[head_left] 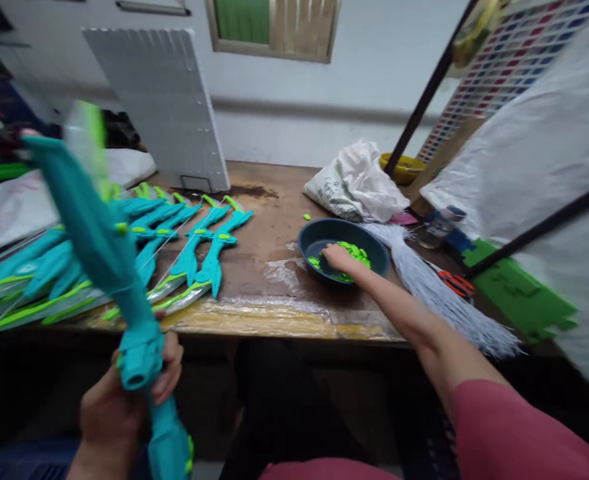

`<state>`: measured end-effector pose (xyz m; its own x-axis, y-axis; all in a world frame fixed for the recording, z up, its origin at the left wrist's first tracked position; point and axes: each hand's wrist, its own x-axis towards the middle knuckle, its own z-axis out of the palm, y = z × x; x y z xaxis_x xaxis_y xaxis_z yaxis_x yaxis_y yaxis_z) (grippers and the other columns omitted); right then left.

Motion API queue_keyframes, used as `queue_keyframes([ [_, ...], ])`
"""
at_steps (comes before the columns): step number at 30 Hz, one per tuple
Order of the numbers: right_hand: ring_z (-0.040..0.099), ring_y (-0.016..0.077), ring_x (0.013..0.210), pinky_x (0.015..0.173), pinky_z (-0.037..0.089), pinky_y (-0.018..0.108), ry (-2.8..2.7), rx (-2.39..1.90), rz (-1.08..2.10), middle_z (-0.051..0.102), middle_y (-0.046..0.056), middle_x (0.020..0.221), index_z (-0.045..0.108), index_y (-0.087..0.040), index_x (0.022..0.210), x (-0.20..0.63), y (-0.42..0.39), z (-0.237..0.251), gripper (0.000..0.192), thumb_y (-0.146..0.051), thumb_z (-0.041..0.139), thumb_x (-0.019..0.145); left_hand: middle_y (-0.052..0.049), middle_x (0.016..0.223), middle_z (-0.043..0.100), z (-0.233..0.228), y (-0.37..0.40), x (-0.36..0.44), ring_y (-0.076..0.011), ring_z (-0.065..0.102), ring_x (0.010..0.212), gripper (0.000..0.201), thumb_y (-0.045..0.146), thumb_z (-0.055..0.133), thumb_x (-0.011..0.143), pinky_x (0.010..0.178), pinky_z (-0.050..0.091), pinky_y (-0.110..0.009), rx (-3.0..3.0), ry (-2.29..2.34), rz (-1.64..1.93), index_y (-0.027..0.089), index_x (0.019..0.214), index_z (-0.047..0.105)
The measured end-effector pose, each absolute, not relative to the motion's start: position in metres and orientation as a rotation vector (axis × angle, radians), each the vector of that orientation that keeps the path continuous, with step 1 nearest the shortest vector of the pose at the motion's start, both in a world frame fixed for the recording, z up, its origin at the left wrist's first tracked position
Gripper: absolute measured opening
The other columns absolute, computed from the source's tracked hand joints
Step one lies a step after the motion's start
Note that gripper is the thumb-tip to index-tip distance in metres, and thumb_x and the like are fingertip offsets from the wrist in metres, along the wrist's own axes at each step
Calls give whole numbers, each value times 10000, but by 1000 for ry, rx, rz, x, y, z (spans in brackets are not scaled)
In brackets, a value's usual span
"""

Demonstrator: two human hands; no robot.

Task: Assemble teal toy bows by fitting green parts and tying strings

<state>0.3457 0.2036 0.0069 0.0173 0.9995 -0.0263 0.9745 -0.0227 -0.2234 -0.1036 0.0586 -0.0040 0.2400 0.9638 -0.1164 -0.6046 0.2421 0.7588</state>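
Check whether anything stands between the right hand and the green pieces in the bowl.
Nothing visible does. The right hand is down inside the dark bowl, right at the green pieces. The white sack lies behind the bowl and the pale strands to its right, both outside the rim.

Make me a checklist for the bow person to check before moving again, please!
1. Left hand gripping the toy bow: ok.
2. Right hand inside the bowl: ok.
3. Green pieces in the bowl: ok, there's a pile.
4. Right hand holding a piece: cannot tell, the fingertips are hard to make out.
5. Every green piece inside the bowl: not ok, one loose piece lies on the table.
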Motion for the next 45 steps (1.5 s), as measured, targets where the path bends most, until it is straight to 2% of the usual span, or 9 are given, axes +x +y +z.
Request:
queue_keyframes([
  [6,652,185,903,849,554,368,-2142,-2071,250,672,74,1006,665,-125,1005,340,217,0,188,-309,632,984,-10,746,564,1,57,-86,-36,361,369,450,521,698,854,271,348,-124,647,396,1063,205,1174,676],
  [10,644,230,924,865,508,358,-2088,-1868,144,663,154,978,684,-107,913,313,202,21,235,-138,457,966,5,762,508,5,54,-90,-20,275,351,411,491,594,925,239,265,-115,618,306,1052,183,1191,646],
  [14,647,168,934,844,511,260,-2185,-1423,219,666,69,1040,686,-187,931,243,139,48,154,-159,534,930,-7,800,506,16,50,-82,-28,332,369,355,400,616,888,240,269,-136,598,304,1108,141,1129,654],
  [19,649,172,898,776,530,284,-2067,-683,386,662,53,1004,614,-211,1039,153,53,72,111,-140,572,966,-47,851,577,24,40,-67,-59,429,444,381,358,673,805,279,306,-141,582,376,1157,127,1108,663],
  [24,644,193,916,776,548,297,-2108,-642,189,656,101,1023,593,-177,988,117,24,71,127,-113,484,1006,12,538,448,21,28,-63,-83,365,367,266,399,662,797,299,284,-155,581,522,1167,143,869,658],
  [27,626,195,874,742,546,302,-2134,-657,92,653,109,996,592,-170,944,112,20,69,182,-112,438,1022,-10,550,477,17,23,-62,-87,368,364,275,422,657,804,298,274,-172,572,552,1171,155,759,611],
  [31,607,194,825,705,540,306,-2162,-710,40,656,115,965,595,-162,901,111,14,70,215,-130,429,1033,-34,613,530,16,20,-59,-96,371,398,295,452,645,822,299,270,-188,548,586,1194,157,814,634],
  [35,607,198,797,697,533,318,-2160,-720,-2,664,115,933,606,-150,893,109,12,69,231,-142,427,1038,-9,519,438,17,19,-54,-102,355,385,328,487,628,843,309,277,-186,541,627,1168,174,746,608],
  [45,675,171,960,822,564,269,-1872,-610,291,664,81,1057,626,-185,978,106,22,52,16,-182,639,971,6,468,386,15,21,-53,-87,351,375,403,505,564,914,341,340,-168,547,630,1171,174,685,586],
])
